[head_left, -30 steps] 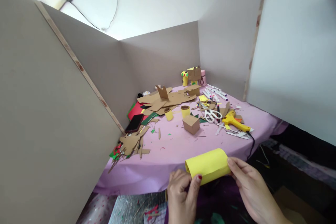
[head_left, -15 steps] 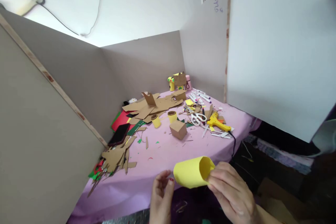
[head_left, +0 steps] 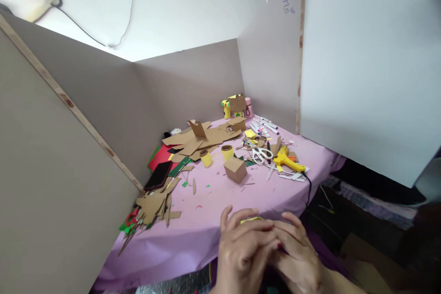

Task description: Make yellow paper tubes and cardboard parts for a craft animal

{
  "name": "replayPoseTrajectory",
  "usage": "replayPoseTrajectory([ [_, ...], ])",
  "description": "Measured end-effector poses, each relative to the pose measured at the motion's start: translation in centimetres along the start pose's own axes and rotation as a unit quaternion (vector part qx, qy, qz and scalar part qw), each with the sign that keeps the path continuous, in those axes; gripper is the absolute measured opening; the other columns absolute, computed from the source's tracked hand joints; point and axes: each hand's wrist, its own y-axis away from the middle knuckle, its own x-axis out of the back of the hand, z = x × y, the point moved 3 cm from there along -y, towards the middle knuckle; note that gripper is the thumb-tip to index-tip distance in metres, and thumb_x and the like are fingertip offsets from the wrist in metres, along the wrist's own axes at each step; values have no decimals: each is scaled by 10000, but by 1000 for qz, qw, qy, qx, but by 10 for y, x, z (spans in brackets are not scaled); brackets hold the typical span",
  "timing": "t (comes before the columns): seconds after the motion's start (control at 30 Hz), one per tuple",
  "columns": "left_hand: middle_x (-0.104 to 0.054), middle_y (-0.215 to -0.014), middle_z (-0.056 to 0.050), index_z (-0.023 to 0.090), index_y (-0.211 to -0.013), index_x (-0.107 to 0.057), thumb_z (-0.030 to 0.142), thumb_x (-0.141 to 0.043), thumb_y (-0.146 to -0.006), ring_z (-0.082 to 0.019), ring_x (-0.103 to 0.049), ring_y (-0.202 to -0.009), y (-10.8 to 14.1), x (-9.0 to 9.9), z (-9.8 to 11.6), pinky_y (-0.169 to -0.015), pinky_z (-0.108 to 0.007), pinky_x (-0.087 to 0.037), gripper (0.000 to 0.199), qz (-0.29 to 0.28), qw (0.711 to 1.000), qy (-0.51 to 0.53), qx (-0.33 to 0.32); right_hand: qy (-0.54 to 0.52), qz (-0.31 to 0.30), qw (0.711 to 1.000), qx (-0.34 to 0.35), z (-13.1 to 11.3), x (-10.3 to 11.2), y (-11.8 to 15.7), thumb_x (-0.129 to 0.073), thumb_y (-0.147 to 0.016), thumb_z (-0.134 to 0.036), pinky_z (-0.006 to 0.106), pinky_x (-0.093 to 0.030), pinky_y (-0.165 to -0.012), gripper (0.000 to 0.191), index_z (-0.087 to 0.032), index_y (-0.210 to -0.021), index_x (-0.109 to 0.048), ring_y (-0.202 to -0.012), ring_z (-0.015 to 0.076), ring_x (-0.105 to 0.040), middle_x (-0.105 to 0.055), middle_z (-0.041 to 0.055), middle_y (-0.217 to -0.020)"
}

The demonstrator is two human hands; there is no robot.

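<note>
Both hands meet at the table's near edge around a rolled piece of yellow paper [head_left: 253,219], of which only a thin rim shows above the fingers. My left hand [head_left: 241,248] curls over it from the left, its back toward me. From the right, my right hand [head_left: 296,250] closes on it with the fingertips against those of the left. Most of the paper is hidden behind the fingers. Beyond the hands, a small cardboard box [head_left: 235,170] and two yellow-wrapped cardboard rings [head_left: 206,158] stand on the pink cloth [head_left: 203,202].
A yellow glue gun [head_left: 287,160] and white-handled scissors [head_left: 262,155] lie at the right, with markers [head_left: 263,125] behind. Cardboard sheets [head_left: 213,138] cover the back. At the left are a dark phone [head_left: 158,175] and cardboard scraps [head_left: 153,206]. Grey panels [head_left: 189,73] enclose the table.
My left hand has come up and right onto the yellow paper roll, which my right hand alone held before. The roll is now mostly covered by both hands.
</note>
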Motion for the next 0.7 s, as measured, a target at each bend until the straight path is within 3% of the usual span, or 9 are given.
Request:
replayPoseTrajectory([
  [0.1,-735,-790,4,273,-752,-649,234,-593,-812,-210,-630,-898,10,17,-17,-946,-432,-362,91,132,979,89,124,-67,0,990,-123,6,4,-2,-507,-857,-131,373,-429,-889,184,-232,-826,-658,-874,209,-639,-697,68,-923],
  [0.17,-715,-831,-15,246,-692,-613,323,-548,-835,-210,-610,-934,24,23,-32,-888,-378,-417,175,206,930,159,261,-150,7,960,-235,13,5,1,-508,-865,-145,328,-488,-792,171,-221,-802,-649,-914,217,-615,-650,82,-963],
  [0.23,-709,-907,-32,228,-681,-593,416,-547,-817,-214,-601,-958,41,19,-43,-857,-342,-437,237,228,870,217,379,-228,12,912,-340,20,3,7,-519,-874,-189,270,-500,-744,154,-222,-800,-651,-916,207,-601,-618,74,-965],
  [0.3,-701,-942,-48,217,-776,-619,451,-563,-796,-216,-597,-959,56,8,-47,-870,-328,-429,241,223,833,246,442,-290,17,857,-425,24,-2,13,-538,-875,-247,234,-493,-737,134,-235,-813,-656,-893,191,-591,-603,53,-956],
  [0.4,-694,-926,-80,191,-866,-633,513,-540,-785,-236,-628,-876,68,-10,-44,-780,-329,-469,345,199,822,283,452,-362,37,779,-511,28,-11,19,-555,-871,-310,202,-476,-750,124,-253,-863,-665,-903,178,-565,-597,27,-982],
  [0.53,-637,-1072,-89,208,-929,-636,518,-567,-757,-251,-590,-996,72,-11,-39,-787,-321,-475,361,238,848,190,434,-414,56,723,-549,27,-18,24,-587,-852,-333,213,-455,-770,138,-257,-920,-680,-926,187,-554,-634,11,-994],
  [0.7,-653,-757,-53,186,-673,-651,504,-619,-714,-231,-598,-782,70,-16,-39,-690,-299,-471,323,178,867,192,424,-449,80,660,-597,27,-25,30,-653,-795,-360,248,-466,-758,172,-237,-896,-717,-900,215,-594,-709,3,-899],
])
